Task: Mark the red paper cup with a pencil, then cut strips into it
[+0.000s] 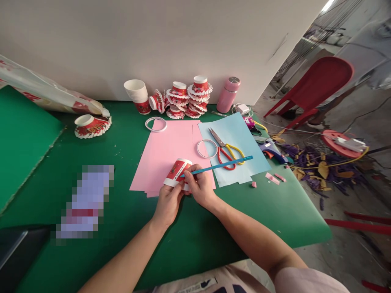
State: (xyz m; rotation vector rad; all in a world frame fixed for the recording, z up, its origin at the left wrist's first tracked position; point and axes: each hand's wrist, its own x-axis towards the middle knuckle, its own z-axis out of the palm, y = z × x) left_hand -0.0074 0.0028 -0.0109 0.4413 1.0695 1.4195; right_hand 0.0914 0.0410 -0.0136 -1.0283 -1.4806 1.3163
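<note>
My left hand (pixel 169 202) holds a red and white paper cup (pixel 179 171), tilted, near the front edge of the pink paper (pixel 171 150). A blue pencil (pixel 221 164) is in my right hand (pixel 200 184), its tip close to the cup's printed side. Both hands meet at the cup. Scissors with red and yellow handles (pixel 224 147) lie on light blue paper (pixel 244 136) to the right. A white ring (pixel 207 149) sits beside the scissors, and another ring (pixel 156 124) rests at the pink paper's back left corner.
Along the back stand stacked cups (pixel 136 95), fringed red cups (pixel 200 95) and a pink bottle (pixel 228 94). Another fringed cup (pixel 92 125) is at the left. A glue gun (pixel 275 153) lies near the table's right edge. A red chair (pixel 317 85) stands beyond.
</note>
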